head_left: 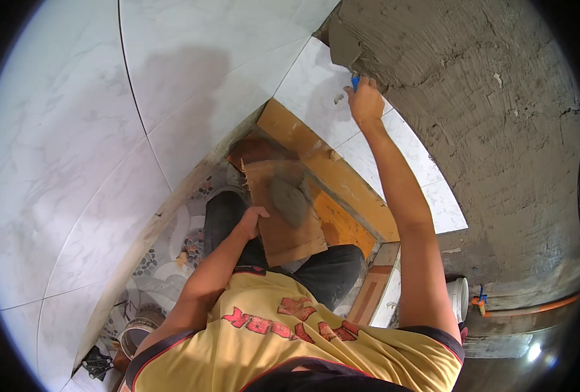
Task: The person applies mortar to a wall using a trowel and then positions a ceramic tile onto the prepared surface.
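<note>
My right hand [367, 101] is closed round the blue handle of a trowel [345, 44]. The trowel's blade is at the far corner, against grey wet mortar [473, 91] spread over the right-hand wall. Just below that mortar, a row of white marbled tiles [306, 81] runs along the wall. Over my lap, my left hand [255, 219] grips the left edge of a flat brown board [287, 243]. A lump of grey mortar [291, 201] sits on the board. Most of my left fingers are hidden beneath the board.
A wall of large white marbled tiles [192, 111] stands on the left. Ahead is an orange-brown tiled ledge [329, 171]. A white bucket [459, 297] and an orange pipe [528, 307] with a blue valve are at right. Another bucket [133, 333] stands lower left on the patterned floor [172, 281].
</note>
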### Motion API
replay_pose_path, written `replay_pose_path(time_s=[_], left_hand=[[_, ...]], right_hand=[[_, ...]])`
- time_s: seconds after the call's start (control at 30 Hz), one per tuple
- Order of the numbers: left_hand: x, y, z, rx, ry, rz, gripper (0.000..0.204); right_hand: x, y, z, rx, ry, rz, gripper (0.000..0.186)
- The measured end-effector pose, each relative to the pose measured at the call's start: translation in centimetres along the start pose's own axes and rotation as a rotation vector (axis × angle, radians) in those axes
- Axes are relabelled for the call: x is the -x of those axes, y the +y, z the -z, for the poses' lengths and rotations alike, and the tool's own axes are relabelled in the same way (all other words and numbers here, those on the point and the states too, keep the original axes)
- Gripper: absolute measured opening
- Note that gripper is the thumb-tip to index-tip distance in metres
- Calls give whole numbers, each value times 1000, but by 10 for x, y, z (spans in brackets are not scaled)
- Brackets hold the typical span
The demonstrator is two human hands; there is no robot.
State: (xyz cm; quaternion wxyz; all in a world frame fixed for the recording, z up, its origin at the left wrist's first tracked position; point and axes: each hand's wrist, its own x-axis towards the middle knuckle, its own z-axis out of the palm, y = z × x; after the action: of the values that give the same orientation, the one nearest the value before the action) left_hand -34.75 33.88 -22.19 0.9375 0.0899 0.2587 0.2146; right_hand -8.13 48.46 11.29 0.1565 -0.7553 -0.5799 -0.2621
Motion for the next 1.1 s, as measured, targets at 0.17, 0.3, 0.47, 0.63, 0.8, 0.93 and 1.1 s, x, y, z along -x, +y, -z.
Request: replay_pose_path(time_s=[0.17, 0.3, 0.47, 0.63, 0.8, 0.93, 1.1], left_hand=[[-3, -1, 9, 37, -16, -17, 44], [-10, -5, 17, 43, -16, -17, 42], [-12, -8, 2, 33, -36, -7, 40], [-9, -3, 20, 6, 14, -17, 40], [0, 4, 1, 38, -45, -29, 46], [-3, 2, 1, 25, -52, -19, 48], [-2, -1, 2, 43, -67, -25, 49]], right_hand=[[15, -22, -20, -43, -73, -44, 50], [25, -21, -32, -108, -129, -66, 51], [45, 1, -28, -213, -189, -127, 41], [63, 14, 9, -305, -252, -113, 36], [26, -3, 109, -665, -551, -285, 40], [-10, -14, 131, -527, -682, -200, 40], [-36, -32, 123, -353, -714, -105, 41]])
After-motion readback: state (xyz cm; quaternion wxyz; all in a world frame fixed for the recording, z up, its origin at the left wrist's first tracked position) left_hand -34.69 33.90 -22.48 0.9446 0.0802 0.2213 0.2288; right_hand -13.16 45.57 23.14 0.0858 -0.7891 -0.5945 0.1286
